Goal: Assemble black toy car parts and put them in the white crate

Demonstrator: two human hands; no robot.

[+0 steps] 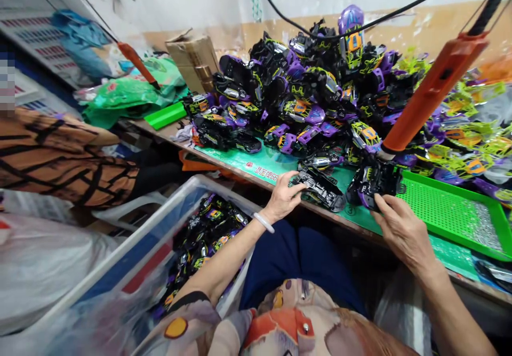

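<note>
Head: half-curled hands [285, 199] [406, 231]; black parts [325, 189] [374, 177] seemingly in grip

Light: bright on pale wall [192, 4], source unseen | Shadow: deep beneath tabletop [228, 159]; black plastic part [326, 192] loses detail | Glare: sheen on clear plastic bag [48, 270], green bag [124, 94] | Edges: wide-angle stretch, softness; pixelated patch far left
</note>
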